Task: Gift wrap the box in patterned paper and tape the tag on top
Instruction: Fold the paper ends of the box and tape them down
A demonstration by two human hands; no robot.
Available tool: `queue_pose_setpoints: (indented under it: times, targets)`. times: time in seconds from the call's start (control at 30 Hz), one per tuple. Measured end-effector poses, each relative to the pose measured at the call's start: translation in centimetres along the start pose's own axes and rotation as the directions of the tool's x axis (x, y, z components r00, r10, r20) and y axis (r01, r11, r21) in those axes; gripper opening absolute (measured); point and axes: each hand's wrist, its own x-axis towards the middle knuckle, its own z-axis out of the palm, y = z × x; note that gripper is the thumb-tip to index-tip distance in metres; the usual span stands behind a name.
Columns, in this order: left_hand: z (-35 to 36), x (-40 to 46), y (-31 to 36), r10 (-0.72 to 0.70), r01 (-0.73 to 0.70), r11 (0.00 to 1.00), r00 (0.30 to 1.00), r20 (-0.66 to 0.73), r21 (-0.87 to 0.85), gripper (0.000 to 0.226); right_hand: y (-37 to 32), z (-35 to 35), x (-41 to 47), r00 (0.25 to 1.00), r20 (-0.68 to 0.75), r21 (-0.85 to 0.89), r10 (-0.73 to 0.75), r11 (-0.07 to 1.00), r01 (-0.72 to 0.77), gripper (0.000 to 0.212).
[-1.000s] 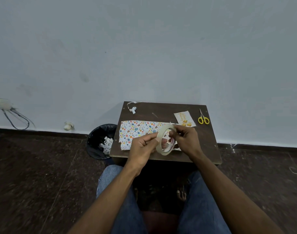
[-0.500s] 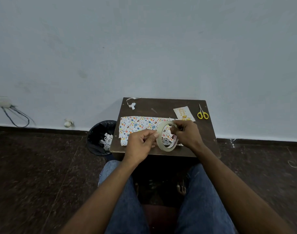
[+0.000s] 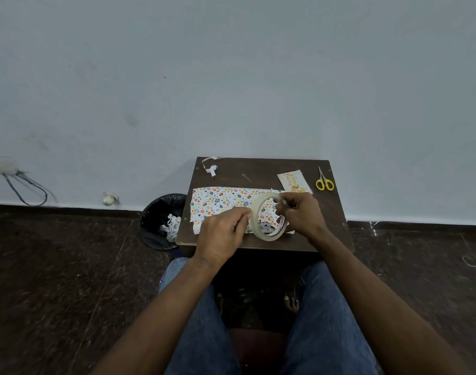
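Hands: your right hand [image 3: 301, 215] grips the tape roll [image 3: 268, 216]; your left hand [image 3: 222, 234] pinches its edge.
Patterned paper [image 3: 220, 203]: flat on table [image 3: 258, 169], under roll.
Tag [image 3: 292, 181]: beside scissors [image 3: 324, 181], far right.

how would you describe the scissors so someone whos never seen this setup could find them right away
Start at the small dark wooden table against the pale wall and go to its far right corner. The scissors lie there flat, just right of the gift tag, clear of both hands. Their bright yellow handles are the only yellow loops on the table.
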Motion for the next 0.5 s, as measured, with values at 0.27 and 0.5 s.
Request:
queue_pose_setpoints:
  times: [0.27, 0.5]
  targets:
    - [-0.2, 0.7, -0.6, 0.296, -0.312, 0.898, 0.95, 0.1, 0.31, 0.027, 0.4, 0.2, -0.2, 1.0, 0.013, -0.047, 0.023, 0.999, -0.023, 0.025]
    - [-0.4, 0.8, -0.6, 0.296, -0.325, 0.918, 0.943, 0.153, 0.227, 0.016, 0.3, -0.4, -0.2, 0.999, 0.031, -0.036, -0.028, 0.999, 0.029, 0.021]
